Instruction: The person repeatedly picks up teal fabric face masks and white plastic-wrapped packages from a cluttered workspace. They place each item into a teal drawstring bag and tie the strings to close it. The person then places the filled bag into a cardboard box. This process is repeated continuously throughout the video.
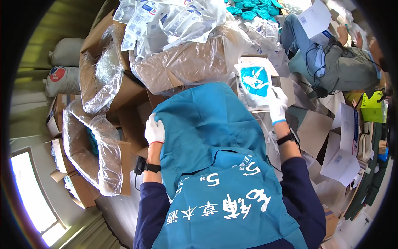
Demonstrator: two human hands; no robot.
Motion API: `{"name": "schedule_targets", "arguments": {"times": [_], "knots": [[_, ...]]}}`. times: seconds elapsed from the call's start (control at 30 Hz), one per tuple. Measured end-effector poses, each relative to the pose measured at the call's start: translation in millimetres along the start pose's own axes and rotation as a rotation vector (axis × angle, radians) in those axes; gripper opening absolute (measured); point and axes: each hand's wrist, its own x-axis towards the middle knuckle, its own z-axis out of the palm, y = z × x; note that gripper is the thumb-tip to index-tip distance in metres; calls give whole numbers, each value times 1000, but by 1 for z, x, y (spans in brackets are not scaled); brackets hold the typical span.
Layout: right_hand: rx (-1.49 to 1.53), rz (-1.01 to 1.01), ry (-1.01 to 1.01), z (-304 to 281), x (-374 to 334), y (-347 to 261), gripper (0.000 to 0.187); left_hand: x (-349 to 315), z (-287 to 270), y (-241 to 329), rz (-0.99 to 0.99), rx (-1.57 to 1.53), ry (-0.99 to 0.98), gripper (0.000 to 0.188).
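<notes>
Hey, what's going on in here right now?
A person in white gloves is working over a blue cloth sheet. The left hand presses on its left edge, while the right hand touches a clear sealed packet with blue contents just beyond the cloth. Cardboard boxes lined with plastic and a heap of similar packets stand around. Another person works nearby at upper right.

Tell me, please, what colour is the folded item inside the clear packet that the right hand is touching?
Bright blue, seen through the clear packet in the head view.
</notes>
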Motion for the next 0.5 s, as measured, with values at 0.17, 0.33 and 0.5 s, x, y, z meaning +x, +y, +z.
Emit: {"name": "schedule_targets", "arguments": {"times": [0.17,0.33,0.5], "knots": [[-47,-472,162,-6,-61,-118,12,-33,-44,119,506,-414,40,69],[-264,-1012,-273,45,-134,-181,19,-56,-53,201,301,-1434,-307,50],[-60,-780,-820,60,-148,-210,24,-55,-66,168,318,-1066,-95,20]]}}
